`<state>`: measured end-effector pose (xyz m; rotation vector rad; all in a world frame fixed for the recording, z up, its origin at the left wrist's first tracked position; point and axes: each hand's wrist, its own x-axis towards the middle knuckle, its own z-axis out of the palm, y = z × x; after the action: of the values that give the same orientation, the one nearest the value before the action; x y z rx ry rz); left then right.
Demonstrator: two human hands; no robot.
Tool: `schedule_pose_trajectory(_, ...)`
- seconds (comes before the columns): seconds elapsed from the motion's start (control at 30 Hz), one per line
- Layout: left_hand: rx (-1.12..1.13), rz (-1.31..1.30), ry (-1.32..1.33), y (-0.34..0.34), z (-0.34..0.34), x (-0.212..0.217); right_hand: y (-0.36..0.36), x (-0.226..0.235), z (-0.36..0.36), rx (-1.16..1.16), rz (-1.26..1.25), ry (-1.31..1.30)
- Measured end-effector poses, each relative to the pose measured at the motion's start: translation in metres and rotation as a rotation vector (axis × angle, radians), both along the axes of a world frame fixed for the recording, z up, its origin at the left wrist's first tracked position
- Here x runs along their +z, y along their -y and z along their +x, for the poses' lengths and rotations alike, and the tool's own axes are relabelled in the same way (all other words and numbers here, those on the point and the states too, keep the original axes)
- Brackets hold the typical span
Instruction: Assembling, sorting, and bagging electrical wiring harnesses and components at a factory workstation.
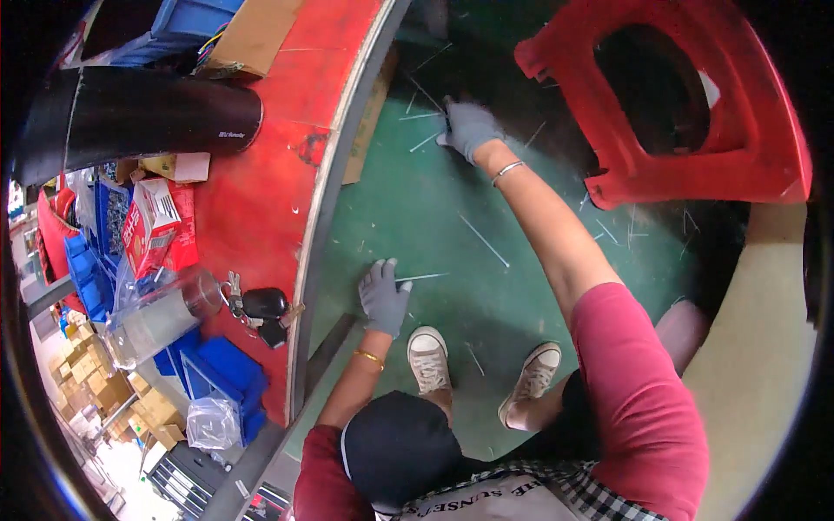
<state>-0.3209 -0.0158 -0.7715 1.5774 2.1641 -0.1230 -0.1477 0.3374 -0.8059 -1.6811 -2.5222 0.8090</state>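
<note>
Gloves on both hands. Right hand (470, 128) stretched far out, fingers closed on thin white strips (426, 115) by the red stool (747, 130). Left hand (383, 298) low, fingers spread, touching another strip (423, 278) on the green floor (417, 208); more strips lie scattered between.

I have one view only, from the head-worn fisheye, looking steeply down past a dark cap (400, 447) at the bottom edge to the green floor (408, 208) in mid-frame. The floor is far, the cap close. A red table (261, 200) bends through the left half; a red stool (678, 104) sits upper right.
</note>
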Motion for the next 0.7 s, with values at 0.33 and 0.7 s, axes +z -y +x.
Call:
schedule_pose_trajectory(0.33, 0.163, 0.245, 0.426, -0.085, 0.011, 0.017, 0.015, -0.005, 0.024, 0.043, -0.060, -0.193)
schedule_pose_trajectory(0.7, 1.166, 0.092, 1.565, -0.108, 0.007, -0.001, 0.050, 0.036, 0.008, 0.375, -0.267, -0.394)
